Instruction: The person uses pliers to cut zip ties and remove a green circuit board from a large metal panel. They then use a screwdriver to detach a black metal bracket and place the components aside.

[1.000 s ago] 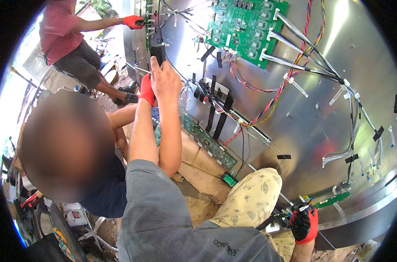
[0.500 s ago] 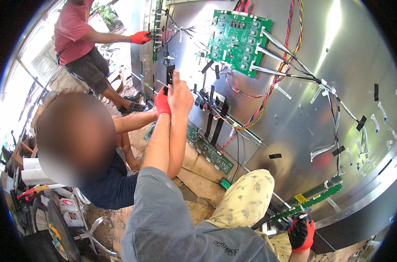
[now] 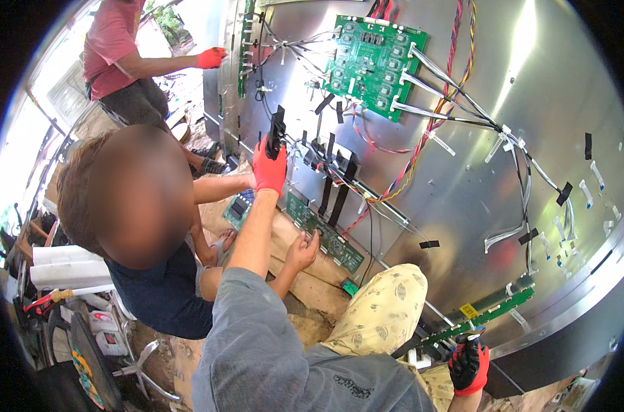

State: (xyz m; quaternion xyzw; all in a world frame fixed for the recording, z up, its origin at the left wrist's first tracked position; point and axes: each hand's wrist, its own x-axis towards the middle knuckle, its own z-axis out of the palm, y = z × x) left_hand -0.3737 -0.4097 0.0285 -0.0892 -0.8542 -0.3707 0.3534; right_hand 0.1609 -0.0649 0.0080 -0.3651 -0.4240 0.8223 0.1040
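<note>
My left hand (image 3: pixel 269 170), in a red glove, is raised beside the metal panel (image 3: pixel 463 199). Its fingers close round a black, ridged, elongated part (image 3: pixel 277 129) that stands nearly upright. At the lower right my right hand (image 3: pixel 468 365), in a red and black glove, is closed on a small thin object (image 3: pixel 474 334) with a pale tip; its kind is unclear. Just above that hand runs a narrow green circuit board (image 3: pixel 487 317) along the panel edge. A co-worker's bare hand (image 3: pixel 303 253) is near a long green board (image 3: pixel 326 233); their other hand is hidden behind my left glove.
A large green circuit board (image 3: pixel 377 65) with cable bundles is mounted high on the panel. Red, black and yellow wires (image 3: pixel 422 154) hang across it. A second person (image 3: pixel 113 62) in a pink shirt stands at upper left. A wheel (image 3: pixel 78 350) lies lower left.
The co-worker's bare hand has dropped from beside my left glove to the long board. My left hand has shifted slightly right, now with the black part upright. The far person's gloved hand has drawn back.
</note>
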